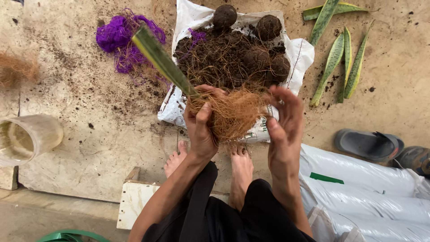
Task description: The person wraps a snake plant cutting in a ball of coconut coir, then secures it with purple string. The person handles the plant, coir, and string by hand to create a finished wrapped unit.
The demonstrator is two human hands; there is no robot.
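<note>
Your left hand [200, 127] grips a leaf [161, 60] in a fibre wad [233, 112], your right hand [282, 123] half open, perhaps pinching strands, above the far soil bag [300, 54].

— Left hand [200, 127]? Closed around a ball of orange-brown coconut fibre [233, 112], a long green leaf [160, 58] sticking up and away from it.
— Right hand [283, 127]? Fingers spread, touching the fibre's right side.
— Behind the fibre? White sack [301, 53] laid flat, heaped with dark soil and roots, several round soil balls [224, 16] on its far edge.
— Left of the sack? Purple netting [120, 38].
— Right of it? Loose striped leaves [335, 60], then a grey sandal [368, 144] nearer.
</note>
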